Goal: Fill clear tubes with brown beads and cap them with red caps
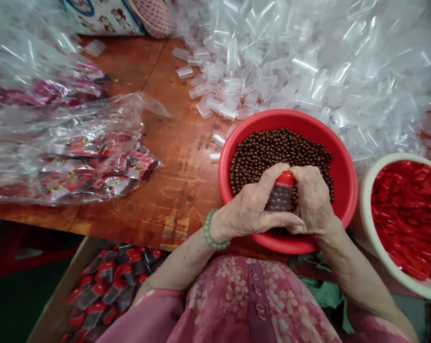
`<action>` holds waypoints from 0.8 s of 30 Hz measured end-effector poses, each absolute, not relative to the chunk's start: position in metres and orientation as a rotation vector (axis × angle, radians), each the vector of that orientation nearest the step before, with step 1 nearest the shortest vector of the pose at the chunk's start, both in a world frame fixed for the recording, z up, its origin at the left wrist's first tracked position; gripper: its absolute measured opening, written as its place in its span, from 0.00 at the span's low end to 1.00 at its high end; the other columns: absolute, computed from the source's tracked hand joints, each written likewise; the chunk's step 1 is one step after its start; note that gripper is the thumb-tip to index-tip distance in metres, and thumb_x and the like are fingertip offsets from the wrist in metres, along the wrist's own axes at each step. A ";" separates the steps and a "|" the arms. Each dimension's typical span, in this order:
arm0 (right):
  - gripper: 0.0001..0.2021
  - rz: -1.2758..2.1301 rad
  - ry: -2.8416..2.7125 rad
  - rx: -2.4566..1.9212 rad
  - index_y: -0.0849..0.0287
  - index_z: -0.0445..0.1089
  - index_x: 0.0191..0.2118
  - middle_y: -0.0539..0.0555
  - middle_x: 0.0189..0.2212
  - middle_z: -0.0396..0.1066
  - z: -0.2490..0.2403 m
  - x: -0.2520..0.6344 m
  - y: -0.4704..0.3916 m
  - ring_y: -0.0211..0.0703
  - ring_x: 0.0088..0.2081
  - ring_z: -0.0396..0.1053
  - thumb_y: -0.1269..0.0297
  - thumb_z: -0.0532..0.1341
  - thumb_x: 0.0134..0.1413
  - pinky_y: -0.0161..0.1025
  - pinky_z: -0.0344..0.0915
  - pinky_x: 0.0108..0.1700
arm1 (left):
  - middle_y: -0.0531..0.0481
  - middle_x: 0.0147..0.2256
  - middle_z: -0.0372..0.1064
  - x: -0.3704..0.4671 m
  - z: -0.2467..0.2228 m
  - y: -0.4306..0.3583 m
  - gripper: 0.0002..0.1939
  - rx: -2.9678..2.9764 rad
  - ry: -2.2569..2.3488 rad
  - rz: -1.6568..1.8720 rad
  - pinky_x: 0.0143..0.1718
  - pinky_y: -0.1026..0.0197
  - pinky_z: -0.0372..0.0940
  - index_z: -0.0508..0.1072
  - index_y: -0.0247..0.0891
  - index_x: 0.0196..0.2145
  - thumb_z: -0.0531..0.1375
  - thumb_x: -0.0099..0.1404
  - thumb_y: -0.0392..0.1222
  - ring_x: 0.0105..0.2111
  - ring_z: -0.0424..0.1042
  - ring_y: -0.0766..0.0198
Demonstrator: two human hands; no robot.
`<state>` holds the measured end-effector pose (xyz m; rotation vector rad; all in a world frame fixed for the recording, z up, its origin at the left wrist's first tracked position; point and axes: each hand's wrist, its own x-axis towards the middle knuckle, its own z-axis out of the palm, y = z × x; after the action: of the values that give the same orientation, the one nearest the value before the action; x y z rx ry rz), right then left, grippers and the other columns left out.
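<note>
Over the red basin (345,209) I hold a small clear plastic bottle (280,199) with brown balls inside and a red cap (285,179) on top. My left hand (253,207), a green bead bracelet on its wrist, is closed round the bottle's left side, thumb across the near side. From the right, my right hand (312,195) is closed against the bottle and its cap; some of its fingertips are hidden. Shiny brown balls (272,150) cover the basin's floor beneath both hands.
Clear plastic tubes (233,90) lie heaped across the back. A white bucket (367,209) of red caps (408,214) stands at the right. Plastic bags (94,157) of red packets lie left on the wooden table (179,190). Below, a box holds several red-capped bottles (108,281).
</note>
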<state>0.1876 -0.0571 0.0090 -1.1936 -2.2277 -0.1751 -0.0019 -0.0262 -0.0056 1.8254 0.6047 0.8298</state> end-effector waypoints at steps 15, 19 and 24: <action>0.42 -0.116 -2.235 -1.169 0.62 0.42 0.75 0.68 0.55 0.73 0.005 0.186 -0.053 0.57 0.50 0.75 0.50 0.61 0.65 0.53 0.75 0.50 | 0.41 0.52 0.76 0.002 -0.006 -0.032 0.41 1.604 0.702 0.982 0.51 0.52 0.77 0.38 0.42 0.75 0.56 0.75 0.50 0.41 0.81 0.58; 0.45 -0.079 -2.289 -1.133 0.63 0.40 0.76 0.71 0.61 0.70 0.001 0.189 -0.053 0.61 0.57 0.74 0.48 0.61 0.65 0.57 0.74 0.55 | 0.42 0.49 0.78 0.003 -0.012 -0.038 0.34 1.806 0.848 1.177 0.55 0.53 0.74 0.48 0.37 0.73 0.55 0.75 0.46 0.48 0.80 0.58; 0.42 0.004 -2.343 -1.088 0.62 0.44 0.76 0.69 0.60 0.72 -0.002 0.192 -0.050 0.59 0.55 0.75 0.50 0.61 0.65 0.57 0.75 0.55 | 0.40 0.51 0.78 -0.002 -0.019 -0.042 0.28 2.158 0.916 1.379 0.56 0.55 0.73 0.54 0.36 0.70 0.53 0.76 0.40 0.51 0.79 0.59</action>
<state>0.1917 -0.0499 -0.0016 -1.0883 -2.3426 0.0037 -0.0016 -0.0419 -0.0185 2.1576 0.9156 1.3790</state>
